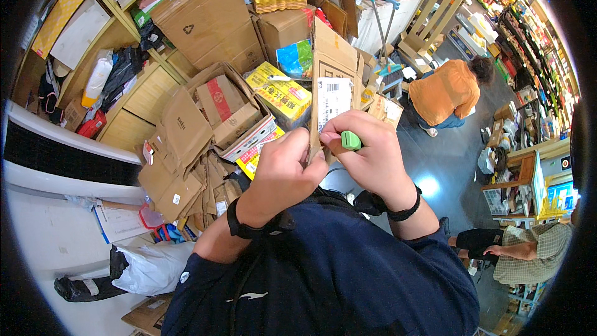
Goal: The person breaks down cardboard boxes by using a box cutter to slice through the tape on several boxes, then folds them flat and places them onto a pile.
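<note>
In front of my chest, a narrow-looking brown cardboard box (339, 51) points away from me, with a white printed label (334, 102) on its side. The fingers of my left hand (289, 163) are closed on the box's near edge. My right hand (373, 154) is curled around a green plastic-handled tool (350, 140); only its butt end shows, so its kind cannot be told. That hand's thumb and index finger are at the lower end of the label, against the cardboard. The fingers hide the box's near corner.
To the left lie an open carton (224, 102) with a smaller box inside and flattened cardboard (186, 168). Wooden shelves (135, 116) stand beyond. A broom (391, 70) leans ahead. One person (443, 93) bends over at the right; another person (531, 252) is at lower right.
</note>
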The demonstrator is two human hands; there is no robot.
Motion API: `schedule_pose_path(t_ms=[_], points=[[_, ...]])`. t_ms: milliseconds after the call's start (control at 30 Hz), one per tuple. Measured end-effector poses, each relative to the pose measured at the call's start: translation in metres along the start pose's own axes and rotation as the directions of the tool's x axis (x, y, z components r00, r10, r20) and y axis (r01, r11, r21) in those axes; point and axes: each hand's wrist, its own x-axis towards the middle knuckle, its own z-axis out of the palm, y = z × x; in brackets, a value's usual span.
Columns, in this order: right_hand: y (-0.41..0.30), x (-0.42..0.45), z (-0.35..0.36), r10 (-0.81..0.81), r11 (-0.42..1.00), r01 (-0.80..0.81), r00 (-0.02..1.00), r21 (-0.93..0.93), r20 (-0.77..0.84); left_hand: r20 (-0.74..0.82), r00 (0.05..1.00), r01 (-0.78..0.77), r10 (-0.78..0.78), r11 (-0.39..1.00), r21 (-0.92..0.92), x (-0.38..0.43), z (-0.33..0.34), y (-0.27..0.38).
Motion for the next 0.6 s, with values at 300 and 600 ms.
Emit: schedule_pose_path(t_ms=[300,600], points=[[0.008,-0.001,0.000,-0.029,0.999,0.028,0.998,0.018,0.062,0.046,0.995,0.090,-0.087,0.994,-0.068,-0.004,0.000,-0.001],[0.017,-0.002,-0.002,0.021,1.000,-0.022,0.999,0.019,0.043,0.045,0.998,0.037,-0.035,0.998,-0.048,-0.008,0.002,-0.013]])
